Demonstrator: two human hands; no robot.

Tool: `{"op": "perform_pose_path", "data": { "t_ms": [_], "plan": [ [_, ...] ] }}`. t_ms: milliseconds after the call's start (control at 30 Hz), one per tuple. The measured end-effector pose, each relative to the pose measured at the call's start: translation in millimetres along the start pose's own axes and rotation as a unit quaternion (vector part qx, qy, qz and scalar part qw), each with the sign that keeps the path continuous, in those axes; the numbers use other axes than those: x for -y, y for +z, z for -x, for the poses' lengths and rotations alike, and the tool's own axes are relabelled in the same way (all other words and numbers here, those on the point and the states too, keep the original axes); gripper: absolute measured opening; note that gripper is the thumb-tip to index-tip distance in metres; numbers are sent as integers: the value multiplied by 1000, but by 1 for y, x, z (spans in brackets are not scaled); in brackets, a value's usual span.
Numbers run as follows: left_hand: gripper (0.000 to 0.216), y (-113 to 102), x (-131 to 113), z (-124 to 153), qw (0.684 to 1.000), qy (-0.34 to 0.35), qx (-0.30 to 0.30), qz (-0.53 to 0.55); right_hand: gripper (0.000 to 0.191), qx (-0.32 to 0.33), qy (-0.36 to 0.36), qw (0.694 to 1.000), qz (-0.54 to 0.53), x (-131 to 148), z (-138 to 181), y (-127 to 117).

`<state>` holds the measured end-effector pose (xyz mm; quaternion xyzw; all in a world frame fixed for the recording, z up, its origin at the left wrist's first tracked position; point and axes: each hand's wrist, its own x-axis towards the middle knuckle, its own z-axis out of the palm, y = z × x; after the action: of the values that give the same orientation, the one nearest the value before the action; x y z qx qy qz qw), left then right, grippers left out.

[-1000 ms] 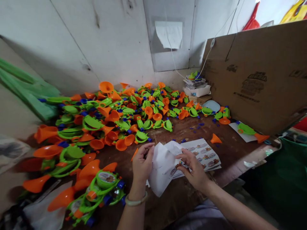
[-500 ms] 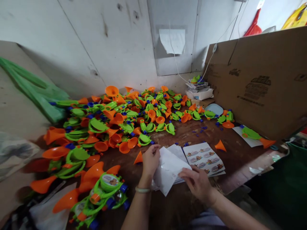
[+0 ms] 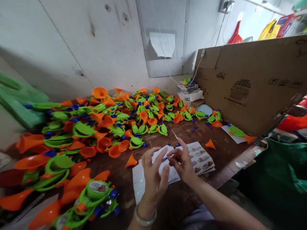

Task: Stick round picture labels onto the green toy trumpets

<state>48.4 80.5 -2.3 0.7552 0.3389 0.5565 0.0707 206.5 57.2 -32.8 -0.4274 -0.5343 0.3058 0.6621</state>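
My left hand (image 3: 153,172) is raised over the papers with its thumb and fingers apart, its fingertips close to those of my right hand. My right hand (image 3: 181,161) has its thumb and fingers pinched together on something small that I cannot make out. A thin pale pointed piece (image 3: 174,134) sticks up by its index finger. Under my left hand lies a white sheet (image 3: 138,182). Beneath the fingertips are more white papers (image 3: 174,175). To the right is a sheet of printed stickers (image 3: 202,158) with cartoon pictures.
A big heap of green toys with orange horns (image 3: 115,121) covers the table's left and back. Stickered toys (image 3: 97,188) lie front left. A loose orange cone (image 3: 210,144), small blue pieces (image 3: 192,130) and a toy on paper (image 3: 237,131) lie right, before a cardboard box (image 3: 254,73).
Both hands have let go of the white sheet, which now lies flat at the left. My hands have come together above the papers. The view has turned to the right.
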Motion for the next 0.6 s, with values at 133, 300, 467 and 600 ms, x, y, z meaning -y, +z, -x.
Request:
{"op": "perform_pose_path", "data": {
  "t_ms": [133,300,467,600],
  "plan": [
    [25,0,7,3,996,-60,-55,-32,78,-7,30,999,-33,2,-5,3],
    [27,-4,3,-6,997,-10,-33,-73,78,1,45,998,-41,3,-7,4],
    [30,-5,7,-7,995,-27,-12,-99,77,-5,48,997,-58,-3,3,14],
    [32,0,31,3,995,-48,11,-90,78,-8,39,999,-30,-10,10,14]
  ]
}}
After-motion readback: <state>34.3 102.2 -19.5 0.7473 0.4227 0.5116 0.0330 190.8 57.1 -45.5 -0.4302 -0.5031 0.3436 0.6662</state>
